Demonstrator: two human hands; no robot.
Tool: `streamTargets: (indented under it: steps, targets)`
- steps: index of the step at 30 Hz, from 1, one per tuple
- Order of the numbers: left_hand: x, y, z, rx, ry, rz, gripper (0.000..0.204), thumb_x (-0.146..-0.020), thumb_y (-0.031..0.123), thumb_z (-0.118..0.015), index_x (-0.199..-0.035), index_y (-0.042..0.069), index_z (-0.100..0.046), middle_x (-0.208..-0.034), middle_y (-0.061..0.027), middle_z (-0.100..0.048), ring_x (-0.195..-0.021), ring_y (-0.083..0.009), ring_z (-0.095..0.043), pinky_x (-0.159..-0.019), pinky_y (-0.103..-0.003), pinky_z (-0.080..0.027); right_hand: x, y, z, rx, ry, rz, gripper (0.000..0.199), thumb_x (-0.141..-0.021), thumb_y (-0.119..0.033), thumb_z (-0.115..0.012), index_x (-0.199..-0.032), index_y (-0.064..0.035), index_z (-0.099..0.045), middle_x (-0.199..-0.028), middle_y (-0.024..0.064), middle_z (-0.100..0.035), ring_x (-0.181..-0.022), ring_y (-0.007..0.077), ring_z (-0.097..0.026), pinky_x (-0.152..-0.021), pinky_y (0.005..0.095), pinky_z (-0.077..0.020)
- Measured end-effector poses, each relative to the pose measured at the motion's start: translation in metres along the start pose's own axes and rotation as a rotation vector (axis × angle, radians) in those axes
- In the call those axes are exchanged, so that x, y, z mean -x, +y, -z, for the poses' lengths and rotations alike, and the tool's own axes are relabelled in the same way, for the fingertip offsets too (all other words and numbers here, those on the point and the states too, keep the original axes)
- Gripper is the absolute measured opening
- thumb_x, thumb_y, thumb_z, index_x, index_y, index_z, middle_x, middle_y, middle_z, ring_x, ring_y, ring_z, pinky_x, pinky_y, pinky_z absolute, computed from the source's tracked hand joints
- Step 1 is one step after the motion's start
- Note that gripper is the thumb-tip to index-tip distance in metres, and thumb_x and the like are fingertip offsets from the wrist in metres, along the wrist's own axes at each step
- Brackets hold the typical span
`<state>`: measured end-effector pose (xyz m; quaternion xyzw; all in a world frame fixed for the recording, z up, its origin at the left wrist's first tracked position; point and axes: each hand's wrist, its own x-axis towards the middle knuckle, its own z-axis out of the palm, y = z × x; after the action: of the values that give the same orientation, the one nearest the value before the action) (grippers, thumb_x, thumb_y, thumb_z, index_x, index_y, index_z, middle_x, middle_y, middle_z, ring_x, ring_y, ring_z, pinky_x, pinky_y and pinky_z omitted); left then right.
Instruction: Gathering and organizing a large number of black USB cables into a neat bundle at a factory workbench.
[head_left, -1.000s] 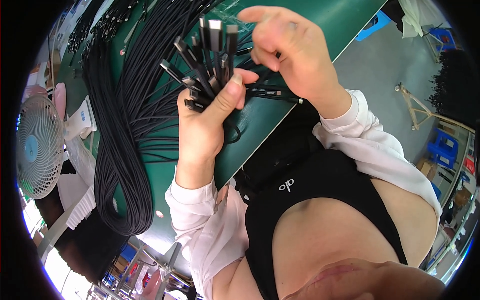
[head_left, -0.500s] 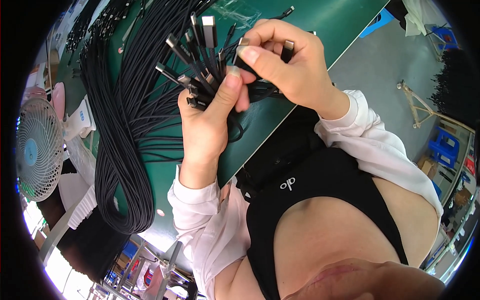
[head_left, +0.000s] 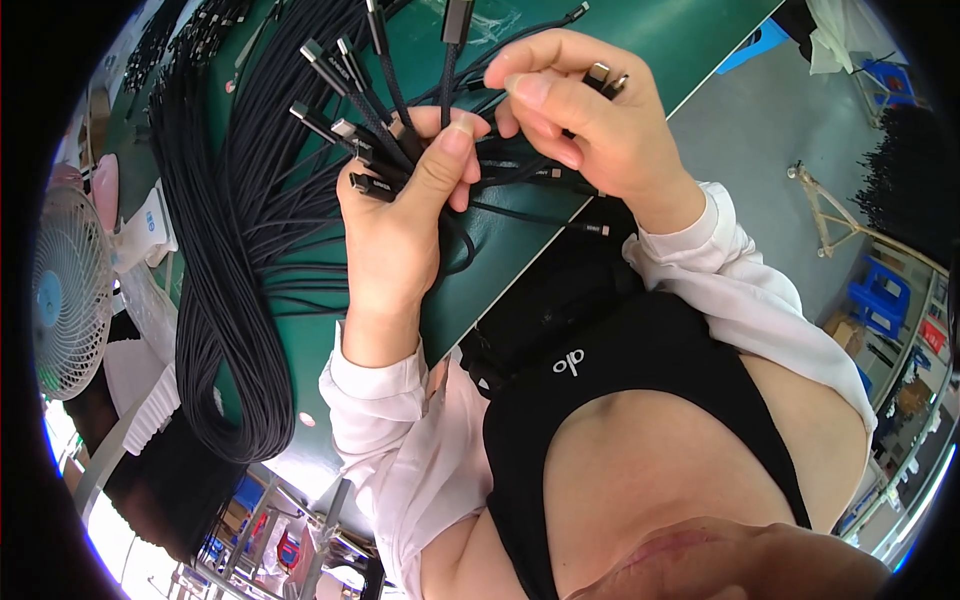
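A bunch of black braided USB cables [head_left: 352, 92] is gripped in my left hand [head_left: 400, 225], closed with the thumb against the fingers. Their metal-tipped plugs fan out above the fist, one larger plug [head_left: 457, 22] standing highest. To its right, my right hand [head_left: 600, 130] is curled, with cable plugs [head_left: 598, 76] sticking up between its fingers. Its thumb and forefinger tips come close together, and I see no plug between them. Below the hands, a cable end [head_left: 600, 230] reaches past the table edge. The cables inside both hands are partly hidden.
A long looped bundle of black cables [head_left: 225, 330] lies on the green table [head_left: 318, 385] at the left. Beyond it stands a fan [head_left: 70, 290]. Blue stools [head_left: 880, 295] and a wooden frame [head_left: 822, 210] stand on the floor at the right.
My right thumb and forefinger have come away from the plug they pinched. My left hand has shifted slightly left and down. Cable ends now show below my right hand.
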<state>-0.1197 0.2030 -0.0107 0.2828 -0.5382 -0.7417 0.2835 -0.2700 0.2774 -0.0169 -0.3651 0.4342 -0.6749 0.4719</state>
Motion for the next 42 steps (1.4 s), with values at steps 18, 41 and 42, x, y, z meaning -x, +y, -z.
streamTargets:
  steps: [18,41,42]
  targets:
    - [0.004,0.002,-0.003,-0.167,-0.141,0.063,0.013,-0.078,0.009,-0.066,-0.084,-0.002,-0.062,-0.068,-0.0017,-0.058,-0.059,-0.0056,-0.050,-0.053,-0.017,-0.038,0.067,-0.004,0.050,1.428,-0.427,0.518,0.032,-0.054,-0.021,-0.075,-0.078,-0.0081,-0.057,-0.072,0.0029,-0.044,-0.065,0.0190,-0.045,-0.058,0.0300,-0.0367]
    - [-0.002,0.002,-0.004,-0.026,-0.025,-0.234,0.009,-0.079,0.004,-0.063,-0.086,-0.002,-0.061,-0.083,-0.0076,-0.062,-0.074,-0.0111,-0.056,-0.070,-0.022,-0.044,0.006,-0.012,0.004,0.302,-0.112,0.293,0.007,-0.079,0.001,-0.056,-0.085,0.0037,-0.053,-0.083,0.0091,-0.053,-0.075,0.0136,-0.048,-0.068,0.0251,-0.0396]
    - [-0.002,0.006,-0.002,-0.045,0.006,-0.248,0.011,-0.079,0.005,-0.063,-0.089,-0.001,-0.061,-0.084,-0.0060,-0.062,-0.076,-0.0107,-0.055,-0.072,-0.022,-0.042,0.006,-0.017,0.003,0.228,-0.108,0.324,0.007,-0.078,0.001,-0.055,-0.085,0.0033,-0.053,-0.083,0.0095,-0.053,-0.077,0.0142,-0.048,-0.071,0.0260,-0.0401]
